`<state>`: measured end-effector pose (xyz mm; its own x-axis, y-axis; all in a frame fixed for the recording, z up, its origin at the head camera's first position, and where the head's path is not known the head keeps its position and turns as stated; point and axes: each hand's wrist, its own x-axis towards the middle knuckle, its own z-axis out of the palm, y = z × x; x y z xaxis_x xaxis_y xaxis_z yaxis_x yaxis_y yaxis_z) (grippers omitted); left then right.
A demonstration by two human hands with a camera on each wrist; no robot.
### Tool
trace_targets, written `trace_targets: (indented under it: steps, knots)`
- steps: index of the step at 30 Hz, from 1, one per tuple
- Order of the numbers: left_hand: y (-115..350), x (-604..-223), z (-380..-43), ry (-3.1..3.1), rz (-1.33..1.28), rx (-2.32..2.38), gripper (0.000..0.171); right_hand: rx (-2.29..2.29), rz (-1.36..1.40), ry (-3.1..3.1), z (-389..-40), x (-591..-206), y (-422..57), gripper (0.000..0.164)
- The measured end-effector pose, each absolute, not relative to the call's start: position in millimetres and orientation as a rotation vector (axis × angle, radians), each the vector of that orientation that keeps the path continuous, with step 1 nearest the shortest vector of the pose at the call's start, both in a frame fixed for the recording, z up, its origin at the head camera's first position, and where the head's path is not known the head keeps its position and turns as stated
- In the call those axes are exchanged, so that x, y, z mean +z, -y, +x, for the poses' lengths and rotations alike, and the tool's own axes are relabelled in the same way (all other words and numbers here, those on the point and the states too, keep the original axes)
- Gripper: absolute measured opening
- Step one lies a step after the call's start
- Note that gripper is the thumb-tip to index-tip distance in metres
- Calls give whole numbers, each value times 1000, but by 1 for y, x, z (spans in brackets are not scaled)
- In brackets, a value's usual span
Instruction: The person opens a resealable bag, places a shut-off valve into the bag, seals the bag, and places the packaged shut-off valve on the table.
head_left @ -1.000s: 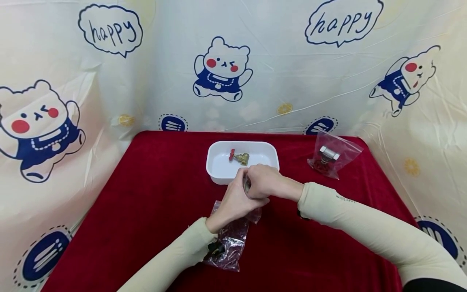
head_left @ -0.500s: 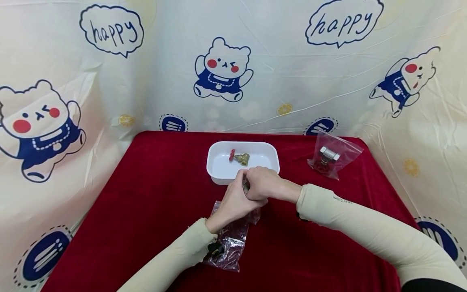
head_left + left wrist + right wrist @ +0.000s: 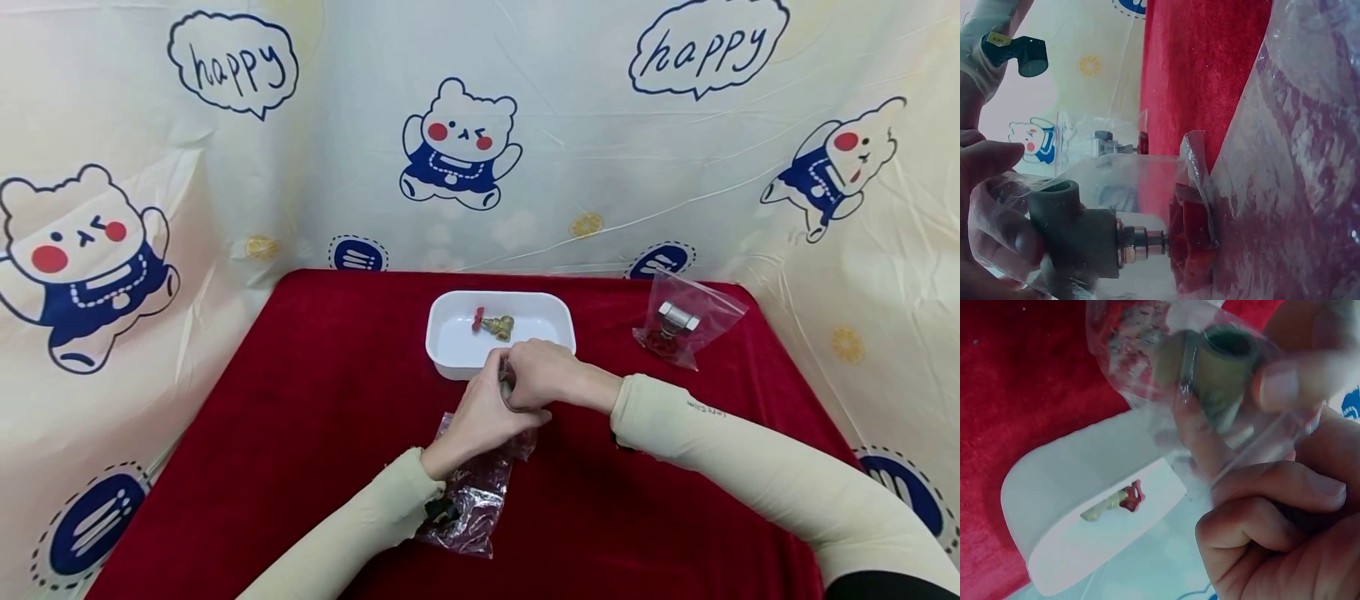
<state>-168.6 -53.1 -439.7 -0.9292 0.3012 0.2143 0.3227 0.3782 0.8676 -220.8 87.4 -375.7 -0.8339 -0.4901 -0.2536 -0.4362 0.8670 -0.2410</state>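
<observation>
Your left hand's (image 3: 480,410) fingers are gripping the grey valve (image 3: 1085,244) through its clear bag (image 3: 1188,365), apparently steadying its weight, while your right hand's (image 3: 545,372) curled fingers seem to be pinching the bag itself. You're holding the valve above the surface (image 3: 330,375), beside the white tray (image 3: 452,365), its red handwheel (image 3: 1191,247) pointing downward and its long axis running roughly upright through the stem.

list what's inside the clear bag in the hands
A grey valve with a metal stem and a red handle shows through the clear bag in the left wrist view. In the head view, the left hand and right hand cover nearly all of it.
</observation>
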Motion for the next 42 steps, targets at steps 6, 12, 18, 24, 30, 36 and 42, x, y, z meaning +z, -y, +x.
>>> trace_targets:
  steps: [6,12,18,24,30,36,42]
  knots:
    - [61,-436,-171,2646,-656,-1676,99,-467,-774,-2726,-212,-346,-95,24]
    - [81,-425,-177,2735,-861,-1717,105,-594,-849,-2782,-194,-327,-111,21]
    - [93,-419,-185,2674,-992,-2000,78,-571,-965,-2707,-172,-325,-133,16]
    - [95,-416,-191,2609,-931,-2062,48,-496,-1061,-2715,-159,-339,-140,9]
    - [96,-421,-195,2604,-938,-1934,31,-563,-1088,-2745,-156,-348,-141,5]
    - [97,-421,-196,2585,-843,-1914,20,-632,-1054,-2781,-155,-349,-145,10]
    - [98,-425,-201,2578,-774,-1856,8,-662,-1013,-2808,-154,-349,-152,5]
